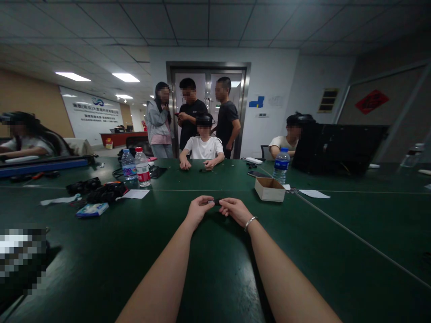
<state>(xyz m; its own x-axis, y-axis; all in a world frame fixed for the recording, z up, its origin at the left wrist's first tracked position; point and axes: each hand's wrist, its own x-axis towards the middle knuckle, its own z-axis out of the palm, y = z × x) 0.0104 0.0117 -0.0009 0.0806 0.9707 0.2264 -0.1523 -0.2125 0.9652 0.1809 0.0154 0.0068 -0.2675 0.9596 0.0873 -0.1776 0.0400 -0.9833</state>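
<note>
Both of my hands meet over the green table (215,251), pinching a small dark object (217,202) between them. My left hand (200,207) grips its left end with thumb and fingertips, where a small pale bit shows. On the other end, the thumb and forefinger of my right hand (235,209) are closed, and a silver bracelet (250,222) circles that wrist. The object is too small and dark to name. An open box (269,194) with pale sides stands to the right of my right hand.
Bottles (142,168) and a tangle of black gear (106,192) lie to the left, near a blue-white packet (92,210). Another bottle (281,166) stands behind the box, with a phone (256,174) beside it. A person (204,146) sits opposite; a large black monitor (340,148) is at right.
</note>
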